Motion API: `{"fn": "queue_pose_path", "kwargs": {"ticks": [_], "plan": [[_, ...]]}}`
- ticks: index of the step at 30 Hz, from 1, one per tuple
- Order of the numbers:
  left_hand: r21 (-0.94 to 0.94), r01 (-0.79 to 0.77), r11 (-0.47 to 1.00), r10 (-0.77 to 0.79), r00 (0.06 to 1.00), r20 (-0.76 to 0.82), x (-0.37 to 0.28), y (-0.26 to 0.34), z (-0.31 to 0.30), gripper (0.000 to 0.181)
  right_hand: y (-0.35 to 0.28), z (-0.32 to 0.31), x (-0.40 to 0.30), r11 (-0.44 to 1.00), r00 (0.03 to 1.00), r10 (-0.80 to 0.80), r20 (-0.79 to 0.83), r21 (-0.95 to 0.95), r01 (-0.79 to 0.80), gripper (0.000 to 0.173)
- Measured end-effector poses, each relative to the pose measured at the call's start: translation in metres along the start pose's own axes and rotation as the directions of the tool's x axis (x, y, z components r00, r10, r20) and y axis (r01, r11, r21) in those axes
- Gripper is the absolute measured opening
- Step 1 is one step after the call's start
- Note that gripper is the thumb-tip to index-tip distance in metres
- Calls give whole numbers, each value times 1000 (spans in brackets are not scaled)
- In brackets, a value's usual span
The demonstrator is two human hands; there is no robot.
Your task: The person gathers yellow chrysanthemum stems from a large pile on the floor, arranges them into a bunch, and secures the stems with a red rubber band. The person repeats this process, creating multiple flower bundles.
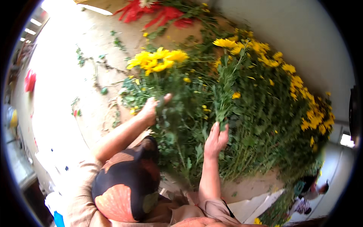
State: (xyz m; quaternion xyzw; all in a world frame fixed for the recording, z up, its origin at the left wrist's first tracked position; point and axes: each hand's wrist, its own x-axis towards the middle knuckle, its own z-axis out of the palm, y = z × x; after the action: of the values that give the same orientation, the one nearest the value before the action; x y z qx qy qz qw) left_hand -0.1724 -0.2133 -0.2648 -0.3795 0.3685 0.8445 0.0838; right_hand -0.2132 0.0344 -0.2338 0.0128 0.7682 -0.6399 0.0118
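Note:
My left hand (150, 110) is shut around a bunch of leafy stems topped with yellow chrysanthemums (157, 61). Motion blurs the stems below these blooms. Held upright in my right hand (217, 140) is a leafy green chrysanthemum stem (225, 90), gripped near its lower end. A yellow bloom (225, 43) shows at its top, though I cannot tell whether it belongs to this stem. Beneath and to the right of both hands lies a big heap of cut yellow chrysanthemums (261, 122), their blooms along the far right side.
Red gloves or strips (154, 12) lie at the far edge of the work surface (96, 37), among scattered leaf scraps (117, 42). A pale wall (297, 37) rises behind the heap. Black-and-orange patterned fabric (122, 181) bulges by my left forearm. People (312, 190) appear at the lower right.

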Motion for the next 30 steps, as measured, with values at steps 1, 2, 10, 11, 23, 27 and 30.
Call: {"fn": "queue_pose_path", "kwargs": {"ticks": [1,2,10,11,23,27,30], "plan": [[-26,-18,999,18,1000,3,-5,6,3,35,-13,10,-18,995,996,-39,86,-89,47,32],[-59,-51,997,53,998,27,-4,4,1,38,-15,15,-35,987,983,-88,158,-121,108,35],[183,-433,883,379,886,267,32,-33,-25,61,-23,44,-73,934,887,-215,409,-181,309,40],[150,-430,890,382,884,269,35,-36,-27,62,-24,46,-73,927,886,-198,419,-214,308,41],[3,-158,987,156,975,159,-2,-14,-8,43,-49,46,-64,746,738,-69,671,-457,485,45],[-21,-144,989,146,983,108,-5,-18,-10,32,-64,52,-9,895,756,-138,640,-246,371,31],[-32,-182,983,185,977,111,-17,-11,7,21,-96,97,39,881,870,-289,400,-245,405,40]]}}
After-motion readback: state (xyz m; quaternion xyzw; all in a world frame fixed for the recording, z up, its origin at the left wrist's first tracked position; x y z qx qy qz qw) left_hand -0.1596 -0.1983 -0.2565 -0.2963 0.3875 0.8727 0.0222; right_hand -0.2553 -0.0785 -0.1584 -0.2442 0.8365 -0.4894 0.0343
